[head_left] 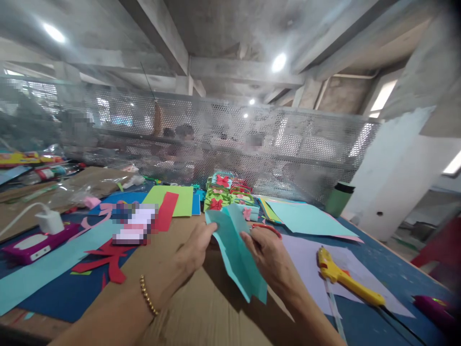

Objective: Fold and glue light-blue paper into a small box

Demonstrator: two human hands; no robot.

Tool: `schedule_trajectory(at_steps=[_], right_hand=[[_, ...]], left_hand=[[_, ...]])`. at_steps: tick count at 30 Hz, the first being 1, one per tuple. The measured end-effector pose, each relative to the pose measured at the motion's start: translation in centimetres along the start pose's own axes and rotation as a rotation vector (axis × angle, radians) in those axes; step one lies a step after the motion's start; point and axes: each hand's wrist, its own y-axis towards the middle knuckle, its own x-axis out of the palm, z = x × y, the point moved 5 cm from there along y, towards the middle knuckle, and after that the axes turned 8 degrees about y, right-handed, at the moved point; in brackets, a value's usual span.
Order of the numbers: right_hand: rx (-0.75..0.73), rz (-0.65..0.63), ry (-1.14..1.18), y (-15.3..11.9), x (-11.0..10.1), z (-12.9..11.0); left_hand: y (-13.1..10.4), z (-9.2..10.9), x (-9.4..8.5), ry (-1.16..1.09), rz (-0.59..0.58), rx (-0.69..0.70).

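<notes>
A folded sheet of turquoise paper (232, 250) is held up over the brown cardboard (173, 317), its crease running lengthwise. My left hand (198, 245) is closed on the paper's left edge, thumb on top. On the right side, my right hand (268, 250) is closed with its thumb against the paper. A pair of red-handled scissors (268, 228) sticks out from that same hand, blades hidden. Just beyond the paper stand several small green and light blue paper baskets (218, 194) with red and pink bows.
A yellow glue gun (349, 281) lies on lilac paper (295, 254) at right. Light blue sheets (309, 218) and a green bottle (338, 199) sit behind. To the left are red paper scraps (108, 262), a phone (139, 223) and a purple power strip (43, 242). A perforated metal screen (223, 139) borders the back.
</notes>
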Motion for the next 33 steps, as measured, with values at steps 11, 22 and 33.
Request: schedule_trajectory(at_steps=[11,22,33], right_hand=[[0.171,0.161,0.1,1.8,-2.7,4.9],[0.2,0.186,0.184,1.9,-2.6,5.4],[0.253,0.263,0.297,1.4,-3.1,5.4]], left_hand=[[1.4,0.9,-1.9,-0.173,-0.013,-0.097],[0.9,2.1,-2.3,-0.131,-0.032,-0.128],[0.5,1.5,-0.9,-0.207,-0.121,-0.138]])
